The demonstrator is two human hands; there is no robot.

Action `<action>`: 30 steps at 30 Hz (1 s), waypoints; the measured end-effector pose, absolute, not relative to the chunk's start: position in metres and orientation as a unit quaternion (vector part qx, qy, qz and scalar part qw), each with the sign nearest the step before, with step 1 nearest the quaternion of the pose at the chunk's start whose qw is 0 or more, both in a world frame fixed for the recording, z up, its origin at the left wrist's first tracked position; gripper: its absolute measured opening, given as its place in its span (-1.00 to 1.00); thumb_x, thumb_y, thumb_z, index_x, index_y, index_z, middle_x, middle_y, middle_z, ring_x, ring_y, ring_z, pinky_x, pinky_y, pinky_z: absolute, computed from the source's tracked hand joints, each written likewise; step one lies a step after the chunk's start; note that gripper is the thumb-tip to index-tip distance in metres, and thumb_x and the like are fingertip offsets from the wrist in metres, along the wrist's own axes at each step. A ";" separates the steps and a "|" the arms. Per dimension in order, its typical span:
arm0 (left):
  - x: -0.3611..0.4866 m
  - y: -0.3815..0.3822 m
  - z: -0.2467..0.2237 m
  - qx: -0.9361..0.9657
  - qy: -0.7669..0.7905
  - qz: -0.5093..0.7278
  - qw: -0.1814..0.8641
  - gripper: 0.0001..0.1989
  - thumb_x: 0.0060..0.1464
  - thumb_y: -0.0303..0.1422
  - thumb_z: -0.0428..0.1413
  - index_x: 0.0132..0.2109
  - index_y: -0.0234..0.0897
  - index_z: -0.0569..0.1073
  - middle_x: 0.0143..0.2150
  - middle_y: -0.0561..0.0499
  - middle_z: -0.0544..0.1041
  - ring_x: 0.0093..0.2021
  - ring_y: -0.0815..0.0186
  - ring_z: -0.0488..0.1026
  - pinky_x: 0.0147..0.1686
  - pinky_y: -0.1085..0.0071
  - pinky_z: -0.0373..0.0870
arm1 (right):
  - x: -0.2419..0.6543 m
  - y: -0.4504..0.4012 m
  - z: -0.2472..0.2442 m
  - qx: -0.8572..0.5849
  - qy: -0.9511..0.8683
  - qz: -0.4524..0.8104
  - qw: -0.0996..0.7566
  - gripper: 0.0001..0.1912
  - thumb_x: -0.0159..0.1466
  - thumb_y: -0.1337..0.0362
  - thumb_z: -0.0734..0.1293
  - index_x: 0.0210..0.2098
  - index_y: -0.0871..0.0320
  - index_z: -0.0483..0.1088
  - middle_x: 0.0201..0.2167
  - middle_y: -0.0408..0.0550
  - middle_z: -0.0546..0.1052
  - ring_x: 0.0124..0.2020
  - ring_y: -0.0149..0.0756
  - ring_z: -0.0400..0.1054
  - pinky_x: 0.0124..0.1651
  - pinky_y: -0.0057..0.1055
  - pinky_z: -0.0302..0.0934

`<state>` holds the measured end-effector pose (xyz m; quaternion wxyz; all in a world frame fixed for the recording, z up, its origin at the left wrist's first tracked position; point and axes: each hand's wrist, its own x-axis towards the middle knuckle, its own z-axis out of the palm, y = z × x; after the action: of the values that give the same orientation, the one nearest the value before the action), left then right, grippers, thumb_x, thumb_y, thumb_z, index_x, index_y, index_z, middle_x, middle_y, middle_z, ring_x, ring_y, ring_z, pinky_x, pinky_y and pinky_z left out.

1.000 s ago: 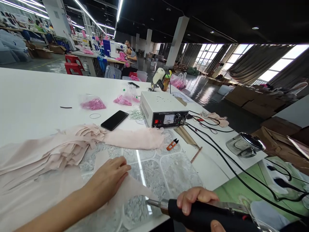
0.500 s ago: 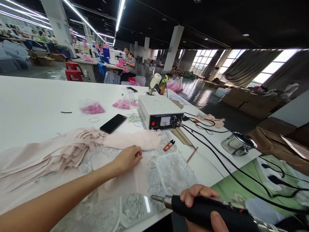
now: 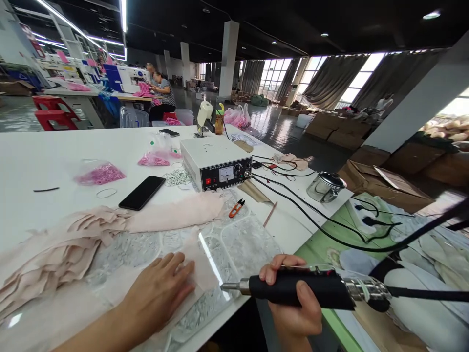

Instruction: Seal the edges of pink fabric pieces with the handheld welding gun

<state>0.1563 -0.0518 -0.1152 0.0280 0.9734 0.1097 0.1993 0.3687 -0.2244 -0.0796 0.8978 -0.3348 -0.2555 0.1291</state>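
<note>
My left hand (image 3: 157,288) lies palm down with its fingers stretched out on a thin sheer pale pink fabric piece (image 3: 198,261). Under the fabric is a clear-topped, grey marbled mat (image 3: 252,244). My right hand (image 3: 293,313) is wrapped around a black corded handpiece (image 3: 296,288) with a pointed metal tip. The tip points left, close to the fabric's right edge; whether it touches the mat I cannot tell. Beyond my left hand lies a folded pink fabric strip (image 3: 176,212), and a layered fabric pile (image 3: 69,239) spreads to its left.
A white control box (image 3: 216,161) with a meter stands behind the mat. Around it are orange thread snips (image 3: 237,208), a black phone (image 3: 142,192), pink-filled bags (image 3: 99,173) and a lidded metal cup (image 3: 326,187). Black cables (image 3: 293,203) cross the table's right side. A person (image 3: 163,93) sits farther back.
My left hand has come nearer to me and flattened on the fabric. The handpiece in my right hand is now more level and farther into view. The head view has turned right.
</note>
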 end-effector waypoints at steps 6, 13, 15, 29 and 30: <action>0.175 -0.023 -0.105 0.983 -0.057 0.162 0.066 -0.66 0.44 -0.38 0.00 0.24 0.02 0.46 0.35 -0.08 0.40 0.21 0.02 0.44 0.11 0.08 0.42 | 0.368 -0.224 -0.083 -0.337 -0.251 0.113 0.900 -0.79 0.19 0.14 0.35 -0.27 0.11 0.55 -0.45 -0.11 0.52 -0.62 -0.38 0.37 -0.52 -0.36 0.37; 0.193 -0.014 -0.112 0.969 -0.124 0.169 0.129 -0.68 0.50 -0.37 -0.05 0.26 -0.16 0.45 0.24 -0.12 0.53 0.24 0.14 0.46 0.21 0.18 0.40 | 0.363 -0.219 -0.087 -0.349 -0.232 0.100 0.902 -0.78 0.18 0.11 0.35 -0.28 0.08 0.54 -0.45 -0.13 0.50 -0.62 -0.36 0.37 -0.53 -0.33 0.37; 0.194 -0.013 -0.114 0.964 -0.130 0.183 0.142 -0.70 0.51 -0.35 -0.07 0.23 -0.21 0.45 0.20 -0.15 0.55 0.20 0.15 0.49 0.19 0.20 0.43 | 0.362 -0.217 -0.087 -0.356 -0.228 0.094 0.901 -0.78 0.18 0.09 0.35 -0.29 0.07 0.53 -0.45 -0.14 0.50 -0.63 -0.36 0.36 -0.54 -0.32 0.37; 0.197 -0.019 -0.093 0.945 -0.224 0.168 0.169 -0.69 0.42 -0.61 -0.08 0.17 -0.34 0.43 0.03 -0.16 0.62 0.07 0.18 0.52 0.17 0.20 0.41 | 0.354 -0.214 -0.081 -0.361 -0.223 0.093 0.901 -0.76 0.20 0.09 0.33 -0.26 0.06 0.55 -0.44 -0.15 0.50 -0.61 -0.40 0.33 -0.51 -0.37 0.35; 0.198 -0.019 -0.088 0.943 -0.237 0.158 0.169 -0.67 0.41 -0.63 -0.09 0.17 -0.35 0.43 0.01 -0.16 0.62 0.05 0.18 0.53 0.16 0.22 0.41 | 0.354 -0.215 -0.081 -0.361 -0.224 0.095 0.900 -0.76 0.20 0.10 0.33 -0.26 0.06 0.55 -0.44 -0.15 0.50 -0.61 -0.40 0.33 -0.51 -0.37 0.35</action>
<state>0.1982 -0.0192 -0.0883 0.1689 0.9435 -0.2373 0.1581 0.3541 -0.2146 -0.0812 0.9002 -0.3615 -0.2237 0.0945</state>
